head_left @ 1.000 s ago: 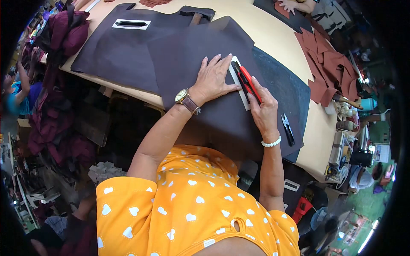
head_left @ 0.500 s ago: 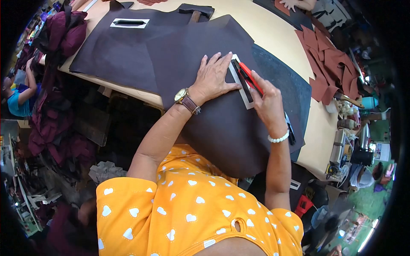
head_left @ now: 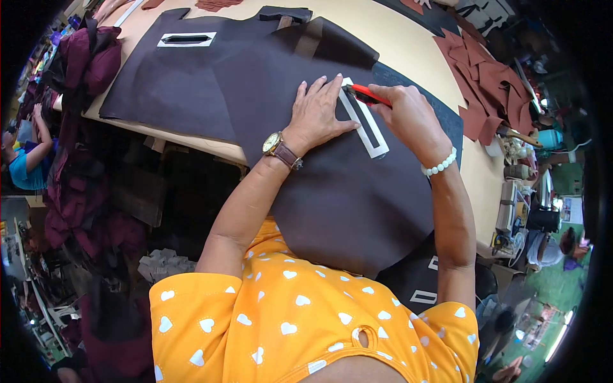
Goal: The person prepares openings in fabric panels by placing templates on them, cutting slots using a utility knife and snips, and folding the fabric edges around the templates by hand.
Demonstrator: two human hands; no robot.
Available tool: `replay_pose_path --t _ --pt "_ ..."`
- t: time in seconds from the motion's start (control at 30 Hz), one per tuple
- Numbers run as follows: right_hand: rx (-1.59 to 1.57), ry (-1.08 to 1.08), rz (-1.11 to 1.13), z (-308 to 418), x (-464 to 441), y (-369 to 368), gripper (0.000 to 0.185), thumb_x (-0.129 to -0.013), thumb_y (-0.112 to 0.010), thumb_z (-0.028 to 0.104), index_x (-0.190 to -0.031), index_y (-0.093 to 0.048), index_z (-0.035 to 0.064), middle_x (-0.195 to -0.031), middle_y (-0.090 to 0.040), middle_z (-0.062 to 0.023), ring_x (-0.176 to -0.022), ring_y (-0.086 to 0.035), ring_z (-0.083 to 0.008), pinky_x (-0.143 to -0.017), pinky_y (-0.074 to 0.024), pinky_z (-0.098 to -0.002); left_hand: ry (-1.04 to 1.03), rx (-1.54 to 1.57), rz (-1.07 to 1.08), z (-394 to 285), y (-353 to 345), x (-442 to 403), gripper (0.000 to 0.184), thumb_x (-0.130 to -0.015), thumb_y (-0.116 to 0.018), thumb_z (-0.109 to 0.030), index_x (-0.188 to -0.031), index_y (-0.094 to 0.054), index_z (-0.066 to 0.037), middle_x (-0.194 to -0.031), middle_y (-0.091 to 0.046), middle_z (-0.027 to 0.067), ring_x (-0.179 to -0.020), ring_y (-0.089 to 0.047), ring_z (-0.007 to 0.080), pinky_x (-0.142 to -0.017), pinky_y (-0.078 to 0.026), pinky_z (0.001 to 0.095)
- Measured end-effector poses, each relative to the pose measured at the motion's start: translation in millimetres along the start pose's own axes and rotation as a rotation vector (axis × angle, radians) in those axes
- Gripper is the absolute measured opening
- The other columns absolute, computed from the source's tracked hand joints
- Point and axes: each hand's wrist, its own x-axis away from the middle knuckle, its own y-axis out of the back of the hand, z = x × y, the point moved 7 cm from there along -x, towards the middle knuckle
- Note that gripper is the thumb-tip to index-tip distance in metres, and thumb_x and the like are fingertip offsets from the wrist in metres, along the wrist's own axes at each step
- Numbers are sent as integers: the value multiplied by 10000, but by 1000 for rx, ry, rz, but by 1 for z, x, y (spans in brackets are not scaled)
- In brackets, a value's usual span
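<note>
My left hand (head_left: 317, 116) lies flat with fingers stretched on a dark brown leather sheet (head_left: 357, 210), beside a narrow white rectangular frame (head_left: 378, 150). Its thumb and fingertips touch the frame's left side. My right hand (head_left: 412, 115) is closed around a red utility knife (head_left: 372, 95). The knife's front end is over the far end of the frame's slot; whether the blade touches the leather is too small to tell. The sheet's near edge hangs over the table edge toward my body.
Another white frame (head_left: 207, 39) lies on dark leather at the left. Behind is a dark, heavy piece (head_left: 290, 13) with a brown handle. Reddish-brown leather pieces (head_left: 482, 89) are piled at the right. Another person's arm (head_left: 43, 134) shows at far left.
My right hand has moved up and right, swinging the knife from along the frame's slot to a more crosswise angle at its far end. My left hand has stayed by the frame.
</note>
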Motion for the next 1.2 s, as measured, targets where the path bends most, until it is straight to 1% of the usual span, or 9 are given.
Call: replay_pose_path --t 0.1,0.2,0.3,0.6,0.7,0.8,0.9,1.1,1.2 --pt "4 0 -1 3 5 1 246 -819 -590 107 -1051 -653 52 -859 -649 -183 -802 -624 -353 -726 -504 -415 4 2 2 1 -1 0 937 -654 -708 -547 -1349 -360 -23 -1299 -461 202 -1271 -370 324 -1054 -240 499" --pt "21 -46 41 3 11 2 246 -823 -585 109 -1053 -652 56 -864 -649 -175 -796 -624 -351 -723 -503 -417 0 -5 6 1 -2 -1 941 -656 -701 -554 -1351 -357 -20 -1307 -455 198 -1275 -366 319 -1058 -235 495" --pt "1 -4 -2 0 19 1 249 -822 -583 107 -1059 -652 69 -855 -647 -179 -782 -623 -348 -717 -501 -424 16 -4 29 -1 1 -1 947 -657 -698 -558 -1353 -353 -17 -1317 -446 195 -1277 -363 315 -1061 -229 492" --pt "36 -15 2 -4 47 -1 278 -825 -587 114 -1100 -626 94 -795 -644 -178 -714 -624 -350 -645 -507 -426 15 -19 29 0 -1 -1 965 -643 -698 -580 -1353 -356 -22 -1316 -436 214 -1274 -365 320 -1061 -230 485" --pt "4 -107 37 -2 57 5 302 -803 -618 103 -1105 -633 100 -840 -632 -188 -760 -597 -370 -684 -476 -420 15 -20 18 0 -1 -1 968 -641 -698 -586 -1350 -359 -21 -1311 -442 213 -1270 -371 320 -1060 -232 482" --pt "77 -85 -1 -4 70 2 312 -813 -615 118 -1125 -625 126 -792 -622 -164 -719 -599 -354 -645 -474 -421 5 -26 18 0 -1 -1 963 -642 -698 -586 -1347 -366 -21 -1306 -449 210 -1265 -378 318 -1058 -235 481" --pt "182 -11 -27 -4 81 -1 306 -849 -577 149 -1155 -586 138 -743 -615 -137 -642 -623 -319 -562 -503 -398 -6 -17 2 0 0 -1 952 -647 -701 -576 -1344 -370 -20 -1304 -453 208 -1263 -382 316 -1055 -241 485" --pt "200 -48 7 -5 118 6 316 -850 -577 140 -1166 -585 151 -724 -586 -119 -604 -607 -293 -537 -494 -378 -13 -32 -3 -1 0 -1 942 -653 -708 -557 -1342 -368 -12 -1298 -457 209 -1255 -391 318 -1046 -251 498" --pt "129 -115 7 -3 122 4 368 -820 -607 91 -1184 -580 142 -726 -577 -140 -601 -560 -341 -571 -457 -405 -23 -60 14 -4 3 -2 932 -666 -702 -548 -1339 -364 1 -1298 -452 217 -1241 -405 322 -1033 -272 496"
